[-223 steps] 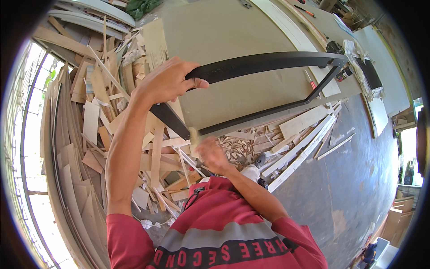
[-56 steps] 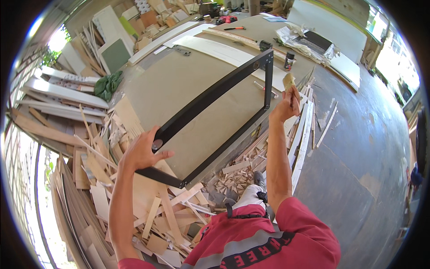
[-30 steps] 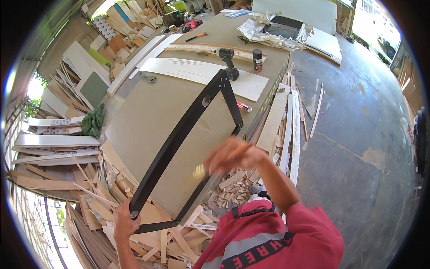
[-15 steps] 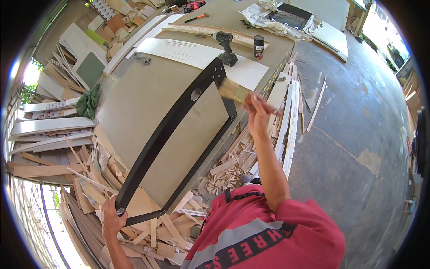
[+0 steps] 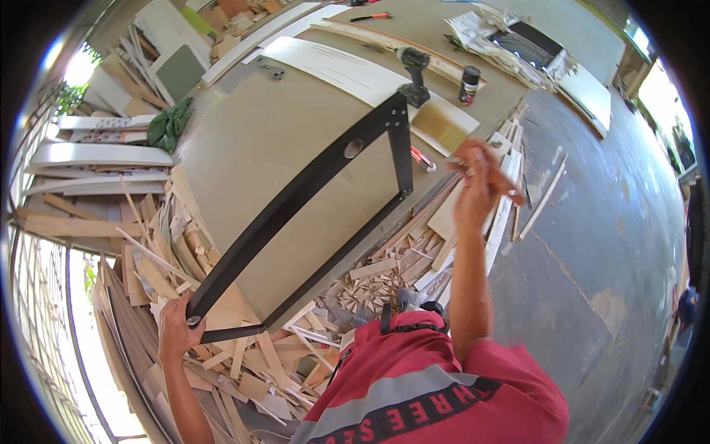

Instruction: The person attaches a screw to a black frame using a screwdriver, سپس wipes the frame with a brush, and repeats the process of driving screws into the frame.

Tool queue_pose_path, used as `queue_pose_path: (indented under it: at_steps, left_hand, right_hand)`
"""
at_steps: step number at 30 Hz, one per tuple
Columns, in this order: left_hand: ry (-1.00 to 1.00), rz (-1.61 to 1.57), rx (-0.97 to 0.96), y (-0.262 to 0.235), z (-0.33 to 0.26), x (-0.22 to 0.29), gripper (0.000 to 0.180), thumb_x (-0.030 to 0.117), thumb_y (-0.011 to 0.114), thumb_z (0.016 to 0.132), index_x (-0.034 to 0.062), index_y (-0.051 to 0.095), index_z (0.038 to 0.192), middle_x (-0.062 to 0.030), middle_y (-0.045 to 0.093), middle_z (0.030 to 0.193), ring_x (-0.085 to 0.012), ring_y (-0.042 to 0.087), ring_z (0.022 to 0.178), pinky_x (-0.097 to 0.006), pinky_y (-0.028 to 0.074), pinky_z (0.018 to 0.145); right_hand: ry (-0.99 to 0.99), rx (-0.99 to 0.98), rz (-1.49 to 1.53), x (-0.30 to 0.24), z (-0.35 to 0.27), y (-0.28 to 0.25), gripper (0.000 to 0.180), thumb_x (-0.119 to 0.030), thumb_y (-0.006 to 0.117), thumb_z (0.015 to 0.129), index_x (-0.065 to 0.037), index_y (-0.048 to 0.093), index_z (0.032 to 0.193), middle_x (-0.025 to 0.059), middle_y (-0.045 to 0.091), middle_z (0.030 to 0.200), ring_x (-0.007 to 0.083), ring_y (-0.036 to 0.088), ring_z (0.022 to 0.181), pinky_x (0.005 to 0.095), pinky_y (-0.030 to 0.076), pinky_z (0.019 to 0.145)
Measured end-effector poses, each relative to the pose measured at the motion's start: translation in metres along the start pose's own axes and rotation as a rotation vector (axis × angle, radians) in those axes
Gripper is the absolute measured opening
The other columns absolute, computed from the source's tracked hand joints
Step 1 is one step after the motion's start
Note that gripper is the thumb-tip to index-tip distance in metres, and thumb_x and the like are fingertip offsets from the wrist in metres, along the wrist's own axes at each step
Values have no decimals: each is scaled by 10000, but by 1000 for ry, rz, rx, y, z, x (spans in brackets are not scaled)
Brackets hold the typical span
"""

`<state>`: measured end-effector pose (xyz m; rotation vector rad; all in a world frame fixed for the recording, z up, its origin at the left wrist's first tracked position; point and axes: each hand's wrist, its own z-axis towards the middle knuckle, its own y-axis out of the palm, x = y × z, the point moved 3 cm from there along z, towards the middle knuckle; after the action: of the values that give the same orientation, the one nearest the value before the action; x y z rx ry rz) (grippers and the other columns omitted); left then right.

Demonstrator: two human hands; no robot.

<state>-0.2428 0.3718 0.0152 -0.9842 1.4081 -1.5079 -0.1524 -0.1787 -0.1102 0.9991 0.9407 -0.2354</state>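
Observation:
My left hand (image 5: 177, 325) is closed around the lower left corner of a black frame (image 5: 296, 185), which has one curved side, a round hole and small holes at its upper corner. The frame is tilted over the near side of the worktable. In my right hand (image 5: 473, 181) is a wide paintbrush (image 5: 441, 127), gripped by its reddish-brown handle. Motion blurs its pale bristles, which are apart from the frame, to the right of its upper corner. Beside the frame lies a red utility knife (image 5: 421, 158).
On the worktable (image 5: 251, 140) stand a cordless drill (image 5: 415, 76) and a black spray can (image 5: 469, 85), near a long white panel (image 5: 325, 70). Wood offcuts (image 5: 377, 288) cover the floor below the table. Long strips lie along its right side. A green bag (image 5: 170, 124) sits on stacked boards at left.
My right hand has swung the paintbrush to the right, away from the frame's upper end. My left hand keeps its hold on the frame. The view has shifted, and the utility knife now shows.

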Motion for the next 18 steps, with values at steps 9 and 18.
queue_pose_path:
  at_steps: [9,18]
  left_hand:
    - [30,-37,30,0,4,8,533,131,790,678,5,612,1164,-176,674,878,-386,621,840,-463,484,805]
    - [69,-42,143,-6,-4,0,601,227,846,612,36,634,1141,-166,681,910,-375,630,871,-457,487,818]
  right_hand:
    - [-756,-941,-854,-58,-76,128,353,-130,697,764,-73,631,1106,103,650,1073,298,636,1000,366,554,694]
    - [-120,-1535,145,-67,-234,196,303,54,700,788,-53,646,1066,113,708,1010,248,692,860,363,568,735]
